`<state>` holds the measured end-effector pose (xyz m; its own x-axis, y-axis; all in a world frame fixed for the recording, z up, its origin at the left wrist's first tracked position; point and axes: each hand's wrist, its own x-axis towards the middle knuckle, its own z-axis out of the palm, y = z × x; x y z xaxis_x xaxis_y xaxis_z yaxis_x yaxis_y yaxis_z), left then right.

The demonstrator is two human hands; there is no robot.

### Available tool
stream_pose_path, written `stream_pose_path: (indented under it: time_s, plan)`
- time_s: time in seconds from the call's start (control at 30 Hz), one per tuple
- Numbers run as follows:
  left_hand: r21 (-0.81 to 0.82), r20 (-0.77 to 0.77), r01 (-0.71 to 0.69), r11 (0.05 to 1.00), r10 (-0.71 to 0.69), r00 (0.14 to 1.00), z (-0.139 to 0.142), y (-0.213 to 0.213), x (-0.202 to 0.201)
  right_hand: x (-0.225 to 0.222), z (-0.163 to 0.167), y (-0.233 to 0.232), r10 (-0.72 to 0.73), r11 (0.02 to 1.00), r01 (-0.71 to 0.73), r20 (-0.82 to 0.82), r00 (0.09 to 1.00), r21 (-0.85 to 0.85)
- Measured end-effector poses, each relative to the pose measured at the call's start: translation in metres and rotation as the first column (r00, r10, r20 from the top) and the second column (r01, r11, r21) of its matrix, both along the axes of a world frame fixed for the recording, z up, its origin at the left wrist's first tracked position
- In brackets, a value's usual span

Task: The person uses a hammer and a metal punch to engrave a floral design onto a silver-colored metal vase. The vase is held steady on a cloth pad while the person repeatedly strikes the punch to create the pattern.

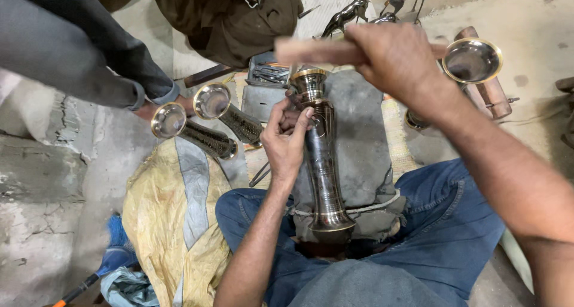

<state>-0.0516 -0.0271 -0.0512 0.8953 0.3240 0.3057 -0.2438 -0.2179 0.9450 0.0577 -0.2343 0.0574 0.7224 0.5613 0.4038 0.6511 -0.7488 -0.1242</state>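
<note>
On the gray floor, my left hand (286, 141) pinches a tool on the vase (321, 157); my right hand (391, 56) grips a stick (317, 51). I should tap gently.

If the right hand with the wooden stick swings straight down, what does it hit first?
Most likely the flared brass rim of the tall dark metal vase, which lies just below the right hand and its wooden stick. Depth is hard to judge.

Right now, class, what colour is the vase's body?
Dark, near-black vase with brass-gold bands and rim; the head view shows it.
</note>
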Motion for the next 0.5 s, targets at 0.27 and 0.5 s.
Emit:
stream_pose_path:
  time_s: [0.27,0.5]
  plan:
    - [0.024,0.023,0.019,1.000,-0.020,1.000,0.000,0.001,0.001,-0.008,0.027,0.009,0.098,0.989,-0.094,0.025,0.995,-0.117]
    - [0.206,-0.078,0.064,0.976,-0.049,0.996,0.007,0.008,0.009,-0.013,0.012,-0.005,0.088,0.995,-0.090,-0.031,0.996,-0.053]
